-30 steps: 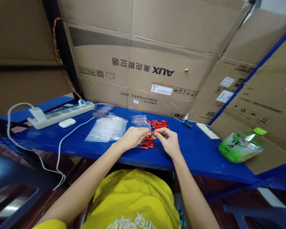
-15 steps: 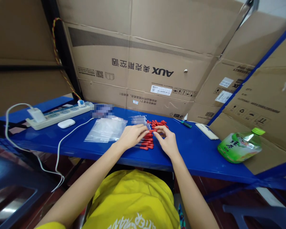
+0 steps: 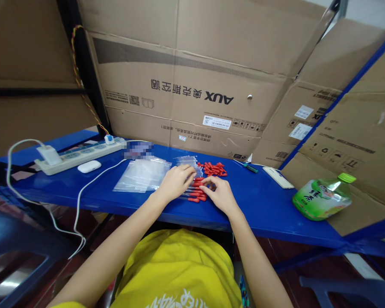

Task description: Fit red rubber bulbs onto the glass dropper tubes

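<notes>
- In the head view, shows droppers point(image 3: 197, 193) in a close row on the blue tabletop point(image 3: 259, 214), with red ends to the right.
- Has the left hand point(image 3: 177, 182) just left of the droppers' red ends, over the clear stems, with curled fingers; cannot tell its grip, spread or pinching.
- Has the right hand point(image 3: 220, 193) just right of the droppers, with thumb and forefinger at the red ends; cannot tell whether pinching one.
- Shows clear tubes point(image 3: 185, 161) just beyond the droppers, and loose red caps point(image 3: 214, 169) beyond them to the right.
- Shows flat clear bags point(image 3: 144, 173) left of the droppers.
- Shows a screwdriver point(image 3: 250, 168) beyond the droppers to the right, and a green bottle point(image 3: 322, 199) well to their right.
</notes>
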A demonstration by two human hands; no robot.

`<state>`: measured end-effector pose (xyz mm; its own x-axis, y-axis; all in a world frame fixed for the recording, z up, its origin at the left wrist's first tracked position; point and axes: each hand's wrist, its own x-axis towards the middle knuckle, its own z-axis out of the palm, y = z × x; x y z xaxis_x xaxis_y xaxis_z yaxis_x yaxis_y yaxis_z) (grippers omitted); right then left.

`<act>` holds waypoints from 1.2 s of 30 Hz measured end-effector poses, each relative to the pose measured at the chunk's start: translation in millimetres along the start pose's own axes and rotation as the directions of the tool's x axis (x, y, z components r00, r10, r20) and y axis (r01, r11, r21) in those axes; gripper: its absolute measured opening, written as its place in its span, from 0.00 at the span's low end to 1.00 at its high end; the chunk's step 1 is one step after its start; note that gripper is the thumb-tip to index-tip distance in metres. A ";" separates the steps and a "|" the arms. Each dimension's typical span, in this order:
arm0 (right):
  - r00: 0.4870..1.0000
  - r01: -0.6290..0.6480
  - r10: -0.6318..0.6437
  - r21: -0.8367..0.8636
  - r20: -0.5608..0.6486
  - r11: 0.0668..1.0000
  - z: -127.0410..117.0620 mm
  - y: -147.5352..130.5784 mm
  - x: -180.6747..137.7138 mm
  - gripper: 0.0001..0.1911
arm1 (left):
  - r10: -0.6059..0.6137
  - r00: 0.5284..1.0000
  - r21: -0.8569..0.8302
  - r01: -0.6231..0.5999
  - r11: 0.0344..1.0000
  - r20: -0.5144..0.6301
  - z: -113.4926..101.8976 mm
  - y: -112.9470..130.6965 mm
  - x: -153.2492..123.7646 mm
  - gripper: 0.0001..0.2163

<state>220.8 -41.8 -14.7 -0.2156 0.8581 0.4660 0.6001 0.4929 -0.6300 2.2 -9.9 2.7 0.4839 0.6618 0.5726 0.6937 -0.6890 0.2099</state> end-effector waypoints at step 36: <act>0.886 0.376 -0.197 -0.401 0.421 0.836 -15.9 55.7 89.4 0.05 | -0.101 0.965 0.071 0.086 0.994 0.243 9.8 -3.3 -3.3 0.19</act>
<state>247.1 60.0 1.8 -0.6332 0.7234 0.2752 0.7289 0.6770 -0.1023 3.6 -6.9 -7.7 0.5261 0.7801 0.3387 0.7693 -0.6063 0.2015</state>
